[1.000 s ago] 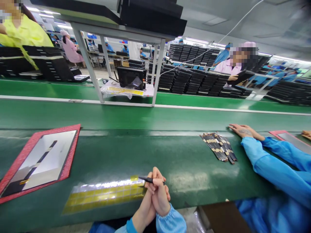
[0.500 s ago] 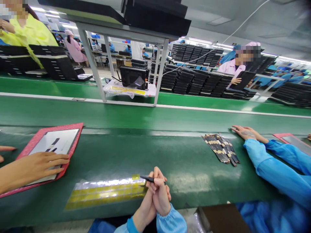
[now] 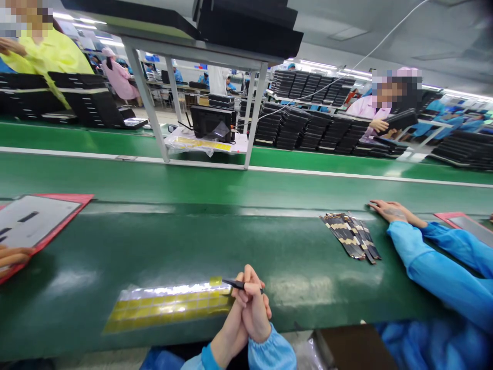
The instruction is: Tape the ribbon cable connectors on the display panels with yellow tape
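Hands (image 3: 250,303): clasping together, clenching slim black tweezers (image 3: 241,283), just beside glossy yellow tape sheet (image 3: 169,307)
Change: co-worker's hand (image 3: 13,255) carrying red-edged panel (image 3: 38,221) farther toward left edge

A: Operator's kit?
B: Is wearing a light blue smock (image 3: 277,357), sleeves gathering just behind the hands (image 3: 250,308).
A: Cuffs?
B: The right cuff (image 3: 271,349) is bunching into soft elastic pleats; the left cuff (image 3: 210,359) is showing as a narrower, brighter band.
A: Anything else?
B: Darker blue cloth (image 3: 156,359) is showing below, mostly out of frame.
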`<state>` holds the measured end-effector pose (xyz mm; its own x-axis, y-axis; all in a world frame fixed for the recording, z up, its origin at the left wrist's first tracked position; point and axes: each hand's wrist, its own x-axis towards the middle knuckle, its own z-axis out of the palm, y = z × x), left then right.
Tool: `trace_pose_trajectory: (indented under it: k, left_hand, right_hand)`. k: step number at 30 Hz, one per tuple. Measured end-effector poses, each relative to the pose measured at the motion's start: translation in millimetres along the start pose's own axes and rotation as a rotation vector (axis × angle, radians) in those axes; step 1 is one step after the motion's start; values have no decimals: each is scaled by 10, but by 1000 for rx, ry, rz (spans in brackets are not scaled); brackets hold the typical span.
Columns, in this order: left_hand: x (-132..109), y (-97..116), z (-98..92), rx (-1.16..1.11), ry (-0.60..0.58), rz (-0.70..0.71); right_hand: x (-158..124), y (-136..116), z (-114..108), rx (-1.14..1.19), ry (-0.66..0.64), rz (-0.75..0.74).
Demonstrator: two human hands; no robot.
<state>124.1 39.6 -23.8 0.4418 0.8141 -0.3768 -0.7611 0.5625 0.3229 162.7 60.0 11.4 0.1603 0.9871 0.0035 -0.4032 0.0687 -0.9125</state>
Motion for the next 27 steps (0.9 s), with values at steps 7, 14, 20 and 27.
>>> trace_pose_trajectory:
  k: [7, 14, 20, 27]
  left_hand:
    - [64, -70, -112, 4, -54, 11]
    - [48, -50, -107, 0, -49, 5]
    - [48, -51, -100, 0, -57, 12]
    - [68, -89, -161, 1, -82, 21]
  right_hand:
    - [11, -28, 16, -25, -51, -39]
    - [-10, -54, 37, 139, 9, 114]
    - [-7, 4, 23, 323, 9, 153]
    - [-12, 38, 14, 400, -80, 201]
